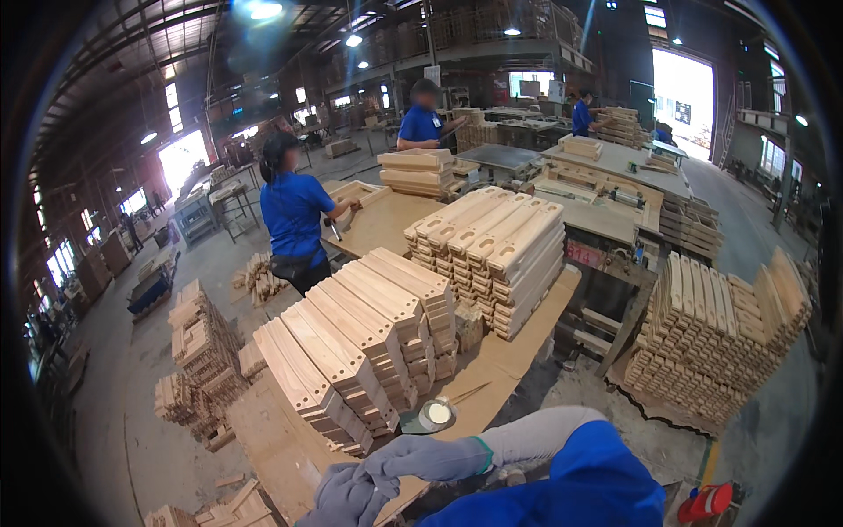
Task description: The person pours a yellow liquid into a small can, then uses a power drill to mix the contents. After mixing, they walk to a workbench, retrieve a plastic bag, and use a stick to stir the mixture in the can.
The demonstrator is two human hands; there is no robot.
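Both my hands wear grey gloves and meet at the near edge of the worktable. My right hand (426,458) reaches in from the right, its fingers closed against my left hand. My left hand (344,497) is curled just below it, partly cut off by the lower edge. What is pinched between them, if anything, is too small to make out. Beyond them stands a small bowl (435,413) of pale paste with a thin stick (471,393) beside it. Stacked wooden slats (342,329) with round holes sit nearest, and slats with slots (492,237) are piled behind.
A brown board (505,373) covers the worktable. More wooden parts (702,342) are stacked on the right, and others (198,351) at the left. A red container (705,502) stands lower right. Co-workers in blue work at a table (386,224) beyond.
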